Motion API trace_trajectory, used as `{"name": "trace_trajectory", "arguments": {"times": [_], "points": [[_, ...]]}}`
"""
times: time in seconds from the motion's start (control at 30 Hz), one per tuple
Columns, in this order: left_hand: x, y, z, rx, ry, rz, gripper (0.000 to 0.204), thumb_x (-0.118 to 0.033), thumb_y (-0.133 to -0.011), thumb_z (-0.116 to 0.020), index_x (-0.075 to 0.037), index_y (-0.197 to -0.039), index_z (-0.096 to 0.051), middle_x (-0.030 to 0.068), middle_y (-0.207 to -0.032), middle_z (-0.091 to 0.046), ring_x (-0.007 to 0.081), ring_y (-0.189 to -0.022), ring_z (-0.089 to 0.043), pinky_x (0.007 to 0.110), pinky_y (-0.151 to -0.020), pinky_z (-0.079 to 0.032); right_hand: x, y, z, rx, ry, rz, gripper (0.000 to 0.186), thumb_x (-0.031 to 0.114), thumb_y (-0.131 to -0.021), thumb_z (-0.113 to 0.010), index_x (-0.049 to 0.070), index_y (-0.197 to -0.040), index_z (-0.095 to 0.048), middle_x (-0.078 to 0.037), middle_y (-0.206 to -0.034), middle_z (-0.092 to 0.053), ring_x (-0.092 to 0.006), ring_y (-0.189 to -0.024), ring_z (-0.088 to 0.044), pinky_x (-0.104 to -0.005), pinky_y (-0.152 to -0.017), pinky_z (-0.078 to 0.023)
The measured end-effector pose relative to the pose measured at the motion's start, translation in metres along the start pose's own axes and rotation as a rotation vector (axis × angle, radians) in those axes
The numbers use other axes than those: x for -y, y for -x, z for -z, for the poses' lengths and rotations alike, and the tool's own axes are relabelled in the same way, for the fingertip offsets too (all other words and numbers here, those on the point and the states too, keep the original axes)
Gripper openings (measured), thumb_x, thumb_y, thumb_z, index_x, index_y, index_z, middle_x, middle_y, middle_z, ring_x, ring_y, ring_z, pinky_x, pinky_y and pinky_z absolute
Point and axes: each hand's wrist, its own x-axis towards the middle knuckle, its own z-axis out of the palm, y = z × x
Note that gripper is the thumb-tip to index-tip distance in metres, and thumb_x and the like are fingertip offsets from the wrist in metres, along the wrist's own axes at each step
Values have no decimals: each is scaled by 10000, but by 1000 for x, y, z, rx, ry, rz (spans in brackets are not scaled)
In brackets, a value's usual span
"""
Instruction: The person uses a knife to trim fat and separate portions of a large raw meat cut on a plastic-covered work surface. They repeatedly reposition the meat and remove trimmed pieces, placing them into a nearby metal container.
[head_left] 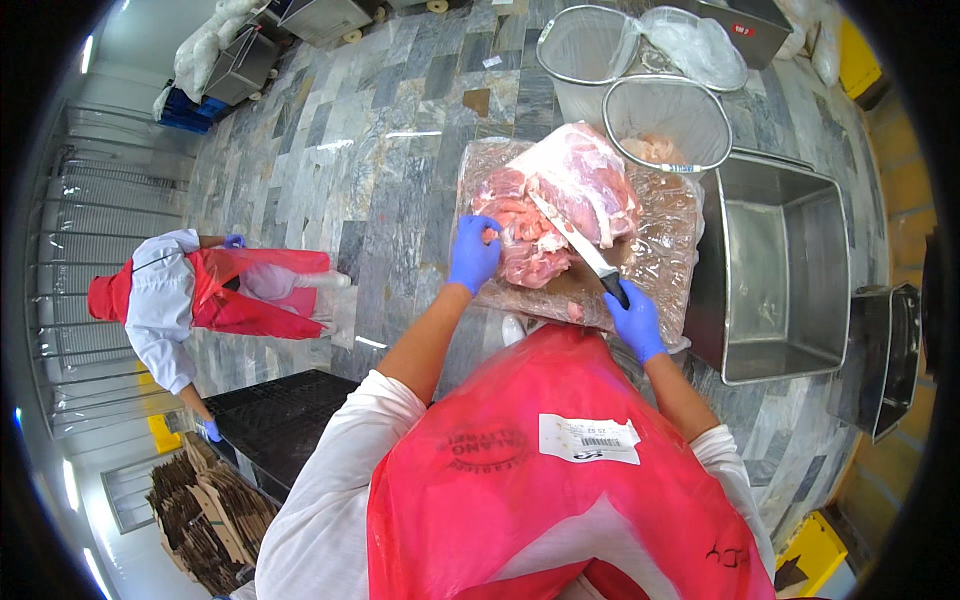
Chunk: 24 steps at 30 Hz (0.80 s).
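A large piece of raw meat (578, 175), pink with white fat, lies on a cutting surface (662, 250) wrapped in clear plastic. My left hand (474, 254), in a blue glove, is closed on the meat's left edge, with a bit of pink flesh showing at the fingers. In my right hand (637, 322), also gloved in blue, is the black handle of a knife (578, 243). Its long pale blade points up and left across the meat, beside the cut, loose-looking flesh (530, 235). A small meat scrap (575, 311) sits near the front edge of the surface.
Beyond the meat stand plastic-lined round bins (668, 103), one with pale trimmings inside. A deep steel tub (782, 270) is at the right. To the left, another person (195, 290) in a red apron touches a black pallet-like stack (275, 415). Flattened cardboard (205, 515) is stacked behind it.
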Motion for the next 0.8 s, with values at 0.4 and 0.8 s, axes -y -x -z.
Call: {"name": "trace_trajectory", "arguments": {"times": [0.4,0.8], "points": [[14,4,-6,-9,106,31,171,-103,-840,-696,-62,-1004,-675,157,-1004,-668,340,-1006,-666,417,-932,-521,84,-105,127,99,-575,-505,346,360,-1025,-654,16,-989,-660,0,-697,-533,-113,-574,-470,-306,-525,-376],[-17,-12,16,36,-248,11,362,-375,-851,-789,-66,-1021,-706,173,-928,-683,342,-914,-674,449,-837,-538,52,29,79,17,-69,-140,295,264,-984,-709,-24,-1050,-706,-70,-781,-654,-113,-734,-541,-352,-677,-488]]}}
